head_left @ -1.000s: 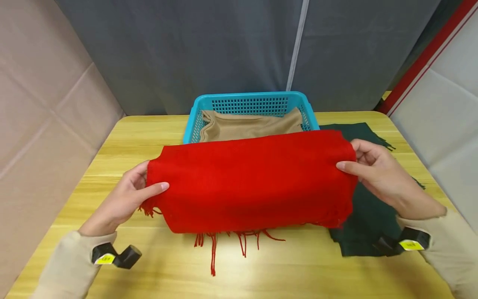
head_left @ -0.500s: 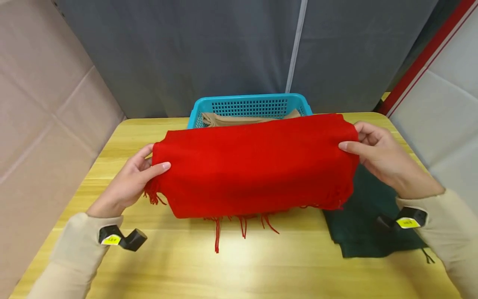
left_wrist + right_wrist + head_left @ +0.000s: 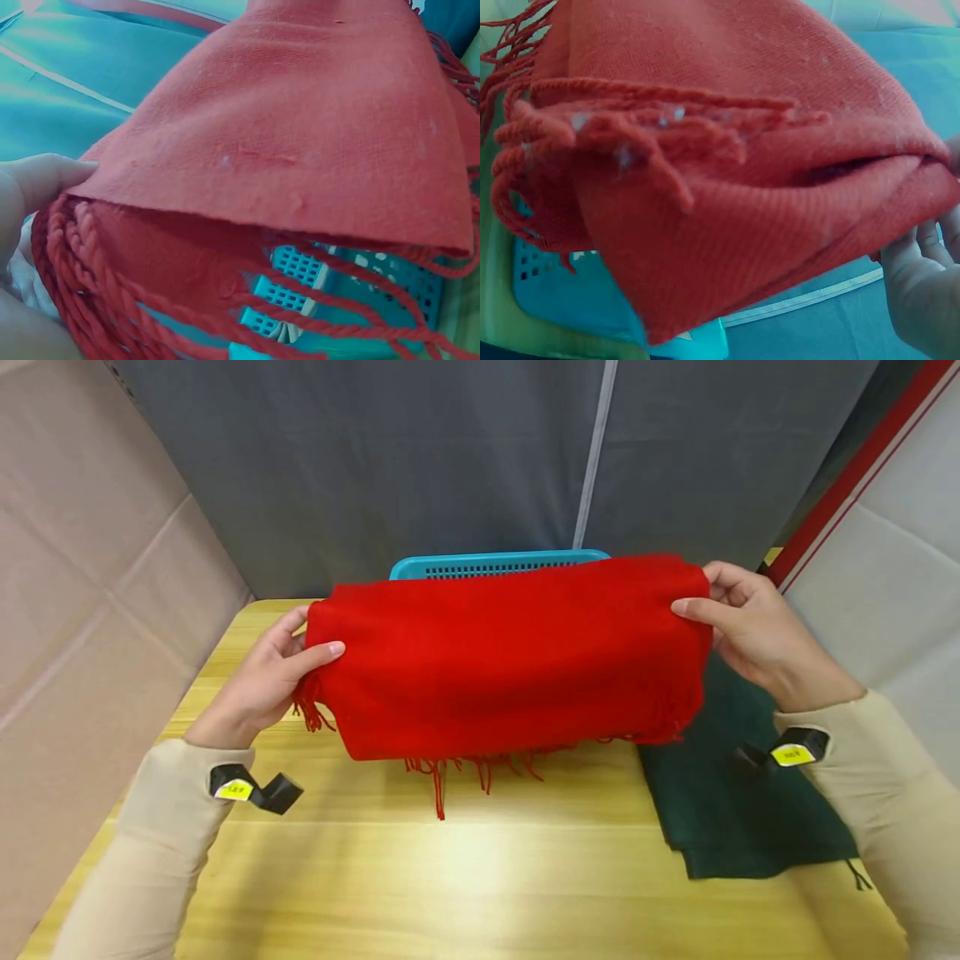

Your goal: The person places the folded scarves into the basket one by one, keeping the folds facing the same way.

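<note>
Noted a grey curtain (image 3: 375, 460) across the back and, ahead of it, a wood-grain bench (image 3: 480, 893). Noted a folded red cloth (image 3: 510, 660) held above the bench, blocking much of the view behind. Found a dark green cloth (image 3: 750, 810) on the bench to the right, partly covered in the head view by the red cloth and the right sleeve (image 3: 877, 793). Found a blue basket (image 3: 495, 559) behind the red cloth, showing only part of its far rim there; cannot tell whether touching. Recorded left hand (image 3: 262, 689) and right hand (image 3: 757, 631) well apart, pinching opposite short ends. Read the long axis as left to right, right end slightly higher; observed fringe (image 3: 94, 251) hanging downward.
</note>
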The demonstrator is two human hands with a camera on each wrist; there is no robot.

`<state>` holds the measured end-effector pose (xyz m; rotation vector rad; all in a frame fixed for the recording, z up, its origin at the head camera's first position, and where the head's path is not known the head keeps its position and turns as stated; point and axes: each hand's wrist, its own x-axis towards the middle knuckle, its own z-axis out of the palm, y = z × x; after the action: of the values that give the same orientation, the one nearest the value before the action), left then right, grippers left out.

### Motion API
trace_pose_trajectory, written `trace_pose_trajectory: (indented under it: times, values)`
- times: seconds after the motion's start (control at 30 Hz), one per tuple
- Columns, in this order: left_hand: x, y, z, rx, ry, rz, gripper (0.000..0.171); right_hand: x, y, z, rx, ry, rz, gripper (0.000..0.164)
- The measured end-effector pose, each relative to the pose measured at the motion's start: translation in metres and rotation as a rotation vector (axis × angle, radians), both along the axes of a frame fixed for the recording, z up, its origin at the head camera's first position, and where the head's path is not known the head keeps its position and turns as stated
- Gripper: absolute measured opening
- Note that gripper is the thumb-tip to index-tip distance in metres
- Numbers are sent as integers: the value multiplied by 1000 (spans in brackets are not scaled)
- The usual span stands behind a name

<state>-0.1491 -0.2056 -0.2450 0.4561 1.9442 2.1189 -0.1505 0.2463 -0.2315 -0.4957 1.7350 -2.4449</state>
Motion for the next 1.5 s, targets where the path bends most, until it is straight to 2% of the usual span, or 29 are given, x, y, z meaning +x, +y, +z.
trace_pose_trajectory:
  times: [0.2,0.4,0.57,0.73,0.93,1.3,1.5]
  values:
    - [-14,0,6,-17,2,21,30,-14,-3,1,-3,-6,-6,10]
    - [-30,2,12,-12,-13,22,36,-34,-6,-2,-41,-2,-38,10]
    - [-46,5,9,17,-31,40,43,-51,-7,-8,-66,-23,-92,11]
    - [-62,10,4,11,-83,75,48,-64,-8,-12,-47,-85,-129,10]
    - [-76,13,2,15,-95,83,46,-75,-9,-15,-10,-138,-157,10]
    - [-95,17,5,-57,-154,113,47,-87,-9,-16,0,-171,-170,11]
    - [-108,23,3,-181,-185,142,49,-94,-9,-19,85,-196,-175,13]
